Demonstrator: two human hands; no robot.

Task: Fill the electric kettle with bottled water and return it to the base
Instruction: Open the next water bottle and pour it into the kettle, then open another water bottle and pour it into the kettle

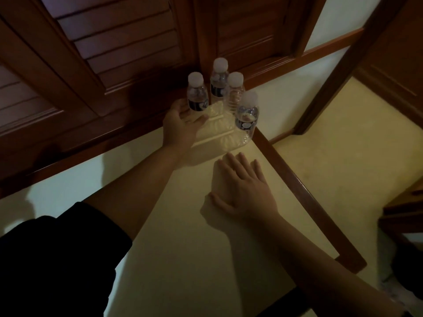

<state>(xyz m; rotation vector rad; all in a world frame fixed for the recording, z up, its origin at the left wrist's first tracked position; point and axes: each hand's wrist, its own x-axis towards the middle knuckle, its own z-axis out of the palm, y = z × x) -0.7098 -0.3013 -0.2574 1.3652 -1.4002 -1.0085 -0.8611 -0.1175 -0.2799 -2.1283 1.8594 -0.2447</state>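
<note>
My left hand (180, 124) curls loosely around the leftmost bottle (197, 93), fingers touching its base; whether it grips, I cannot tell. Four clear, white-capped bottles cluster at the counter's (183, 225) far corner. Nearer than that bottle, my right hand (240, 186) lies flat, fingers spread, beside the wooden edge (304, 193).

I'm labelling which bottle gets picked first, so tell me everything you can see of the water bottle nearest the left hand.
The leftmost water bottle is small and clear plastic with a white screw cap, still on, and a dark label band round its middle. It stands upright on the pale countertop near the corner, against the dark wood panelling, leftmost of four bottles. The left hand reaches it, fingers curving round its lower body, apparently touching; a full grip is not clear. Its fill level is hard to judge in the dim light.
</note>
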